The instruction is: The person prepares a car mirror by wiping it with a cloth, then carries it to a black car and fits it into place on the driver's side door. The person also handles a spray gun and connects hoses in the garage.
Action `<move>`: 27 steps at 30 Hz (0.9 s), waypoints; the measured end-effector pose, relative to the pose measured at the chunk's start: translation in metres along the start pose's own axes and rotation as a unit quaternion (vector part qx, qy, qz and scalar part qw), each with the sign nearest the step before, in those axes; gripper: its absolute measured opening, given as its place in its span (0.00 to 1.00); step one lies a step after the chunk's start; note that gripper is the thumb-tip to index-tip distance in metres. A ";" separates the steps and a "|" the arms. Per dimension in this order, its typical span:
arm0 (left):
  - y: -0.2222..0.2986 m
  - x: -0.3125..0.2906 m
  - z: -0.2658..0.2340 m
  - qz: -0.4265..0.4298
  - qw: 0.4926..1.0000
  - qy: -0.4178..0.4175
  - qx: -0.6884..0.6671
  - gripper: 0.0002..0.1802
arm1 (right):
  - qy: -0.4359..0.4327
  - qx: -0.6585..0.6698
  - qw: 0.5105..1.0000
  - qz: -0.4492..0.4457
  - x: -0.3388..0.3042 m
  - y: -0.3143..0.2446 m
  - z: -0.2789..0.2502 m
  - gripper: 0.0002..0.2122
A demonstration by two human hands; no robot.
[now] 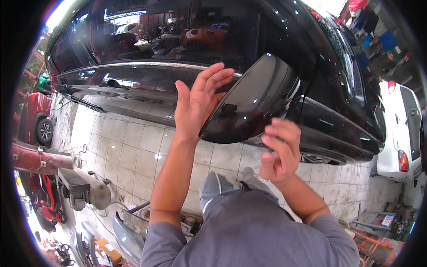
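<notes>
The black side mirror (255, 100) of a black car (147, 82) juts out in front of me, its glossy cover facing up. My left hand (198, 98) is raised at the mirror's left edge. Its palm shows, the thumb stands apart and nothing is in it; some fingertips pass behind the mirror's edge, and I cannot tell whether they touch it. Just off the mirror's lower right side is my right hand (284, 149). Its fingers are bent and slightly blurred, with a gap to the thumb and nothing between them.
Below the car lies a pale tiled floor (147, 133). A white vehicle (400, 129) stands at the right, a red car (38, 118) at the far left. An air compressor (95, 193) and a loose bumper-like panel (126, 236) are at the lower left; an orange jack (373, 249) is lower right.
</notes>
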State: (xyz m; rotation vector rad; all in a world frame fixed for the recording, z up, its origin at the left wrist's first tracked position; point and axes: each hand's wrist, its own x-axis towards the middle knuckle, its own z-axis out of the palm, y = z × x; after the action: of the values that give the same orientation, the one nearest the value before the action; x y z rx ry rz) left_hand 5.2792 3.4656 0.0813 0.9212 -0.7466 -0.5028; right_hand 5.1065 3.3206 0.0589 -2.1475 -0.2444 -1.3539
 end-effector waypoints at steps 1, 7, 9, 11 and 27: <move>0.001 -0.002 0.001 0.001 1.000 0.000 0.008 0.57 | 0.003 -0.024 0.999 -0.028 0.012 0.000 0.012 0.14; -0.002 0.003 -0.005 0.049 0.994 -0.086 0.049 0.62 | 0.099 -0.112 0.988 -0.035 0.023 -0.007 0.070 0.26; -0.002 0.004 -0.007 0.040 0.992 -0.109 0.048 0.64 | 0.103 -0.156 0.982 -0.033 0.026 -0.007 0.077 0.29; -0.002 0.003 -0.010 0.046 0.990 -0.130 0.043 0.64 | 0.121 -0.170 0.978 -0.022 0.029 -0.009 0.084 0.29; -0.031 0.004 -0.051 0.157 0.983 -0.093 0.003 0.49 | 0.225 -0.320 0.920 0.013 0.017 -0.064 0.118 0.19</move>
State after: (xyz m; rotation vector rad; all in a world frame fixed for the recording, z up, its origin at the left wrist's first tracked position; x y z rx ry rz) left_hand 5.3176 3.4732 0.0365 0.7495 -1.0450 -0.3091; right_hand 5.1757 3.4363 0.0604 -2.2135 0.4729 -2.0671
